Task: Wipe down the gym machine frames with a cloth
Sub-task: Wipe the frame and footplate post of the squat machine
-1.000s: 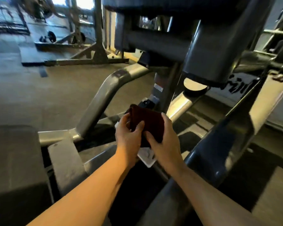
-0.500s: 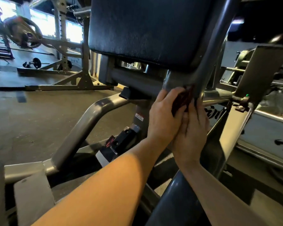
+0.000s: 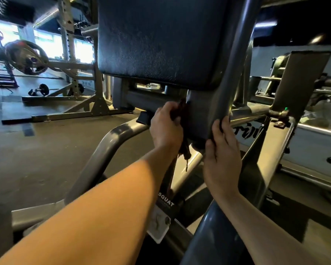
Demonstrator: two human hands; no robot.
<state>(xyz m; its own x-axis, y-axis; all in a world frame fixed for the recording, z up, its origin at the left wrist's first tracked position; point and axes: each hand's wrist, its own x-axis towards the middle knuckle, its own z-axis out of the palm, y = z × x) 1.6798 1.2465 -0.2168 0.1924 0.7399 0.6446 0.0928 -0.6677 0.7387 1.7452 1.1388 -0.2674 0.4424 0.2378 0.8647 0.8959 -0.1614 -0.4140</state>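
Dark red cloth pinched in left hand fingers; right hand fingers curled round frame bracket.

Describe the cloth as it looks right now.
The cloth is dark red, soft fabric, bunched and mostly hidden. The left hand grips it against the left edge of the dark frame bracket under the pad. A loose tail hangs below the hand, ending in a thin strand. The right hand holds the bracket's other edge, off the cloth.
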